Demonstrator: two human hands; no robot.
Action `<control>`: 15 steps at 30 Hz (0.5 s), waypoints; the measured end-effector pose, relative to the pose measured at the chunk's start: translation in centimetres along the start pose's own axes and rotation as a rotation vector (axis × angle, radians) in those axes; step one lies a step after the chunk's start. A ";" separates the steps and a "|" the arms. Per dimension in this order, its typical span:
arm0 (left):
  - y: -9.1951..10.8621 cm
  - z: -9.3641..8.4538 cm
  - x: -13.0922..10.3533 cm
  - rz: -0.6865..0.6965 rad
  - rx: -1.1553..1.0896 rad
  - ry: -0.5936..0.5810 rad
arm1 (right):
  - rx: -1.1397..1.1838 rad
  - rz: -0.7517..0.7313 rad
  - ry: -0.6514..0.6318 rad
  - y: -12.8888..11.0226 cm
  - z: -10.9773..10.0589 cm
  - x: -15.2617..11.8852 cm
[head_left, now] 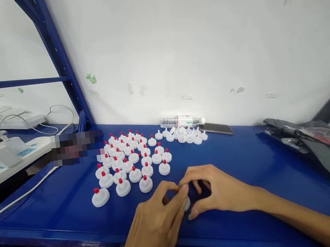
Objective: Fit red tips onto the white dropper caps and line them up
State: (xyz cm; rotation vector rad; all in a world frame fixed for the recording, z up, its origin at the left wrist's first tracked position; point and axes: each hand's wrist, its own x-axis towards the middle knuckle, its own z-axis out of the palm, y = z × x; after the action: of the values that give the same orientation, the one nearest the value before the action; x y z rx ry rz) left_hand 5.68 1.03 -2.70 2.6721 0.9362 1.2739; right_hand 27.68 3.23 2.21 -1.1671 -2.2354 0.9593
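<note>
My left hand (161,213) is closed, its fingers pinched around a white cap (187,204) that shows only in part. The rest of that cap is hidden behind the fingers. Beside it, my right hand (218,189) is curved, with thumb and index finger apart. Its index fingertip meets the left fingertips, while the thumb hovers near the cap's right side. Several white nozzle caps with red tips (146,184) stand upright on the blue table to the left. Further back lies a pile of white nozzle caps without red tips (189,137).
A clear plastic bottle (184,120) lies against the wall, with a dark phone (217,129) next to it. On the right is a grey plastic bag (313,144). A white power strip (31,151) and cable (25,195) are on the left, near a blue metal post (62,60).
</note>
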 end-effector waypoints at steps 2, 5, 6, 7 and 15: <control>0.0 0.1 0.2 -0.034 -0.099 0.016 | -0.050 -0.020 0.003 0.1 0.2 0.1; 0.3 0.1 0.5 -0.082 -0.174 0.050 | -0.080 -0.046 0.017 0.3 0.5 0.0; 0.3 0.0 0.6 -0.091 -0.179 0.059 | -0.082 -0.049 0.015 0.4 0.5 0.0; 0.3 0.0 0.7 -0.098 -0.177 0.066 | -0.081 -0.047 0.010 0.4 0.5 -0.1; -0.5 -2.5 0.1 -0.165 0.017 0.017 | -0.319 -0.076 0.261 0.8 -2.2 1.1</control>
State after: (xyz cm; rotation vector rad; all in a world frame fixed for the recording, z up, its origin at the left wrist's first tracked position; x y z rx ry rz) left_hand 3.69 0.90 -1.13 2.5378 1.1478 1.2602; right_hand 28.97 5.33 3.14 -1.2478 -2.2491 0.4010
